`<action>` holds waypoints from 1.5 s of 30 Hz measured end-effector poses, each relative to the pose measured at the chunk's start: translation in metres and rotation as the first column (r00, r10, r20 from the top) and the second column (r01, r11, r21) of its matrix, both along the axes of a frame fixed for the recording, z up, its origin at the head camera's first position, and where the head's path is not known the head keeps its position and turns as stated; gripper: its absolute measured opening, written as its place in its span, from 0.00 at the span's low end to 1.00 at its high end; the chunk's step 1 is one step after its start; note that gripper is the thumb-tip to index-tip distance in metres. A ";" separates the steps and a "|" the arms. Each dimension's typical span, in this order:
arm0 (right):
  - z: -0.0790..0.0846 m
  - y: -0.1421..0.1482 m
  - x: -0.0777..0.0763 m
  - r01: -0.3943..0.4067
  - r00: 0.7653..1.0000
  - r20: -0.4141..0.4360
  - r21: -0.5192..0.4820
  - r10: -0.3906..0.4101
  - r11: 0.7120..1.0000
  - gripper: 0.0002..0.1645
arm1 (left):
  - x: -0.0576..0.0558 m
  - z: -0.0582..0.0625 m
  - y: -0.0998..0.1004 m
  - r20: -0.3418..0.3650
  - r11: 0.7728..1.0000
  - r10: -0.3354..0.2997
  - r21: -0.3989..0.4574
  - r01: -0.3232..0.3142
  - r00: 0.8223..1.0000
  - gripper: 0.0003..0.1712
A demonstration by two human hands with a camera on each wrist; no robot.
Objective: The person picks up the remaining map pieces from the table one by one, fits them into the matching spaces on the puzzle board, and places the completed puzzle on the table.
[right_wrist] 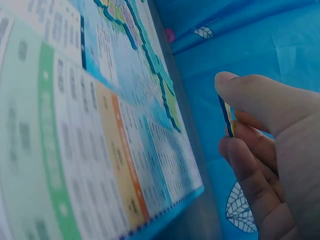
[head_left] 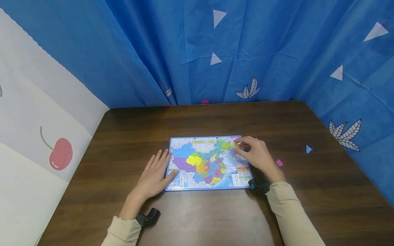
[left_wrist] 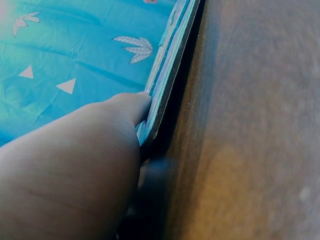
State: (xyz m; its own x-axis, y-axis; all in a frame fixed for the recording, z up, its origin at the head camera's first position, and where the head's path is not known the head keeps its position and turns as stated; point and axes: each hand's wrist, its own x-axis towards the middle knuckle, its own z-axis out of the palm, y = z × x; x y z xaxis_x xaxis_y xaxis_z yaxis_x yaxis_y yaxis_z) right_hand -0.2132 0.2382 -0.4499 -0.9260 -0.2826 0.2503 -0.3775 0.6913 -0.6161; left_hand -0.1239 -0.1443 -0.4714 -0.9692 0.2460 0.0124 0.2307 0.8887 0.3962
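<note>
A map puzzle board [head_left: 197, 184] with coloured regions and a blue border lies on the table. My left hand [head_left: 156, 176] rests flat at its left edge, fingers straight and thumb on the board; the left wrist view shows that thumb [left_wrist: 134, 106] against the board's rim. Over the board's upper right part, my right hand [head_left: 257, 152] pinches a small yellow puzzle piece [right_wrist: 228, 117] between thumb and fingertips. In the right wrist view the piece is seen edge-on, apart from the board, with its dark edge showing.
To the right of the board, a pink puzzle piece [head_left: 279, 162] and a blue puzzle piece [head_left: 309, 149] lie on the brown wooden table [head_left: 138, 126]. A blue curtain [head_left: 197, 78] hangs along the far and right sides, and a pale cherry-print cloth [head_left: 40, 112] covers the left.
</note>
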 end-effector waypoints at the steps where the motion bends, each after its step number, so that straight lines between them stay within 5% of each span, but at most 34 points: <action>1: 0.000 -0.002 0.000 -0.001 1.000 0.004 0.001 0.001 1.000 0.22 | 0.000 0.000 0.000 0.000 1.000 0.001 0.000 -0.001 1.000 0.48; 45: -0.009 -0.035 0.005 -0.111 0.994 -0.025 -0.061 0.110 0.992 0.19 | 0.001 -0.008 -0.001 -0.024 1.000 0.004 -0.002 -0.004 1.000 0.48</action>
